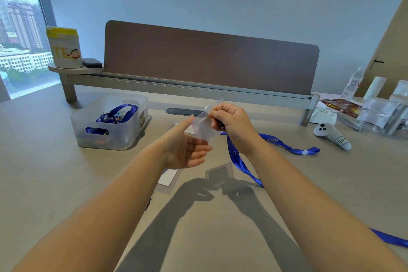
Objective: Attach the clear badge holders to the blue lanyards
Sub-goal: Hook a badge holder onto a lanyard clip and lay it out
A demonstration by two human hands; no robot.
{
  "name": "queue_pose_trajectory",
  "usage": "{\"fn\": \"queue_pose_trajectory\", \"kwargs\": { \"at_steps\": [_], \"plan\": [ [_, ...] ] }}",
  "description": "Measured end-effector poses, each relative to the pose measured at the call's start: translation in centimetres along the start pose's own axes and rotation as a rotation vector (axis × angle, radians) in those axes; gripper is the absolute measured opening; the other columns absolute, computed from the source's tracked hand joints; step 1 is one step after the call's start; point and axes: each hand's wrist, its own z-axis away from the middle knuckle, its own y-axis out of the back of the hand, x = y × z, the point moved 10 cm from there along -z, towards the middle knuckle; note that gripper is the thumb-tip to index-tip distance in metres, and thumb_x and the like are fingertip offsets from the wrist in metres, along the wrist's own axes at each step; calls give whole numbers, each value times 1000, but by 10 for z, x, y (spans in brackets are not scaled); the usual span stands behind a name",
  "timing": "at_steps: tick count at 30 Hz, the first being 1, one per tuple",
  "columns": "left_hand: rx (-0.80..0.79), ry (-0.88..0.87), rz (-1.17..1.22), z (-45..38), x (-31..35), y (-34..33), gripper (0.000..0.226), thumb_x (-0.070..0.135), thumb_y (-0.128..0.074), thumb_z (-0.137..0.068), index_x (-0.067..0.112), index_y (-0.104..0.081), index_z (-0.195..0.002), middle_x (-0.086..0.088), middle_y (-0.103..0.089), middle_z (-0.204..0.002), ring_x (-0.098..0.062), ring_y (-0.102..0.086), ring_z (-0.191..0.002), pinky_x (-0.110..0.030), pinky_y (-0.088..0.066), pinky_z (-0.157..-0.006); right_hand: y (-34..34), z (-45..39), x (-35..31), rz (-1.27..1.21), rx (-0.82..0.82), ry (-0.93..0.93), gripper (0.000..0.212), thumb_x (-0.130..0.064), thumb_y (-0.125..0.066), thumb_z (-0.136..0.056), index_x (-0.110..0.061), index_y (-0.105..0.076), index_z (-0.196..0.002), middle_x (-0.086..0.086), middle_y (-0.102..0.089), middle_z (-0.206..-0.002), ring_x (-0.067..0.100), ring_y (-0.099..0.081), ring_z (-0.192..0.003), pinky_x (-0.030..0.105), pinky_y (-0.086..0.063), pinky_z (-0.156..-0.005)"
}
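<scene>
Above the middle of the desk (220, 238), the right hand (231, 122) pinches a clear badge holder (206, 125) and a blue lanyard's (237, 161) clip together. The left hand (185, 150), fingers apart, touches the holder's edge.

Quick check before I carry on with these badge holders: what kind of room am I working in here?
Most likely an office, at a shared desk. A brown divider screen runs along the back of the desk, a window looks out on tall city buildings, and a clear bin holds more blue lanyards.
</scene>
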Motion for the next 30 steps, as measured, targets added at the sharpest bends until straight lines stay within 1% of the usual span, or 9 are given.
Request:
{"fn": "queue_pose_trajectory", "kwargs": {
  "at_steps": [4,8,10,12,14,15,19,27,30],
  "plan": [
    [177,-137,219,2,18,7,40,45,-44,-90,5,-49,-91,-10,-59,-80,-17,-58,-69,-25,-53,-61,-2,0,0,41,-43,-16,30,-6,-44,-93,-14,-56,-66,2,-50,-57,8,-43,-50,12,-40,-50],
    [216,-210,253,7,32,15,47,40,-54,-86,9,-41,-120,-15,-60,-102,-25,-60,-84,-35,-53,-72,4,-1,2,151,-16,-34,20,-9,-47,-93,1,-65,-91,0,-51,-58,7,-43,-52,3,-37,-42],
    [211,-246,175,10,35,13,53,34,-58,-85,12,-38,-129,-17,-55,-121,-27,-58,-94,-38,-51,-77,2,-1,3,198,-16,-37,24,-11,-48,-93,4,-65,-100,-1,-52,-59,6,-45,-53,5,-40,-47],
    [200,-287,83,12,39,10,42,26,-60,-85,12,-45,-121,-17,-51,-131,-26,-55,-100,-38,-49,-81,-3,1,0,224,-30,-28,25,-12,-48,-93,5,-65,-100,-1,-53,-59,6,-46,-54,11,-40,-55],
    [205,-325,79,13,41,11,36,17,-61,-85,4,-47,-116,-17,-52,-131,-24,-54,-101,-37,-48,-82,-7,3,-4,240,-43,-19,26,-12,-48,-93,7,-65,-98,-1,-52,-58,7,-46,-54,14,-40,-58],
    [227,-348,94,14,44,13,45,13,-62,-84,0,-44,-123,-18,-53,-129,-23,-56,-99,-36,-49,-81,-9,4,-6,248,-48,-15,26,-11,-48,-93,8,-65,-98,-1,-52,-58,7,-46,-55,15,-40,-59],
    [337,-446,91,17,54,20,77,0,-61,-83,9,-11,-141,-20,-52,-124,-24,-59,-91,-35,-50,-79,-13,5,-8,268,-64,-27,28,-14,-49,-92,8,-66,-98,-1,-51,-58,8,-45,-55,14,-39,-57],
    [419,-482,34,12,59,32,68,4,-64,-80,10,-25,-136,-21,-56,-115,-22,-59,-92,-27,-51,-73,-16,5,-4,257,-64,-38,26,-14,-49,-93,6,-64,-98,-2,-54,-60,8,-48,-57,15,-40,-58],
    [415,-478,-31,12,65,33,61,3,-63,-80,3,-31,-132,-19,-55,-107,-22,-59,-89,-23,-50,-71,-19,5,-6,236,-75,-2,21,-12,-48,-93,-11,-61,-76,-3,-55,-60,7,-50,-57,15,-41,-59]
  ]
}}
